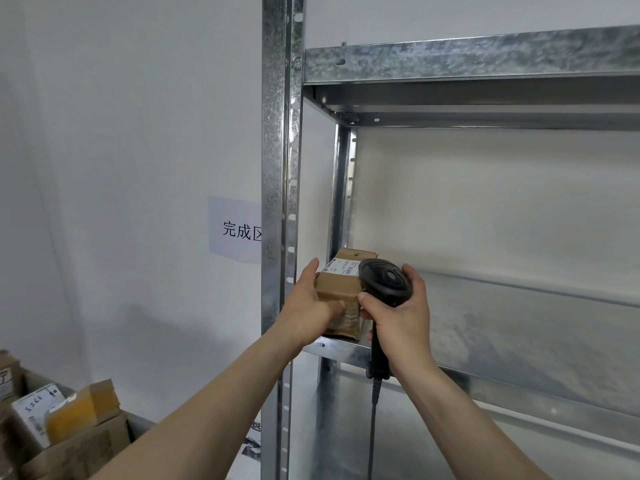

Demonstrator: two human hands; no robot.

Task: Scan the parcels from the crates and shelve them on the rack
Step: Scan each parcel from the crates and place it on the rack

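Now: parcel (pixel 341 289) on rack (pixel 282 168) shelf | long axis front-to-back, label up

The left hand (pixel 308 303) is covering the near side of the box (pixel 341 292), whose label print is too small to read; the rack post (pixel 278 202) is cutting off the wall sign (pixel 235 230), and the picture's edge is cropping the crate parcels (pixel 52 431)
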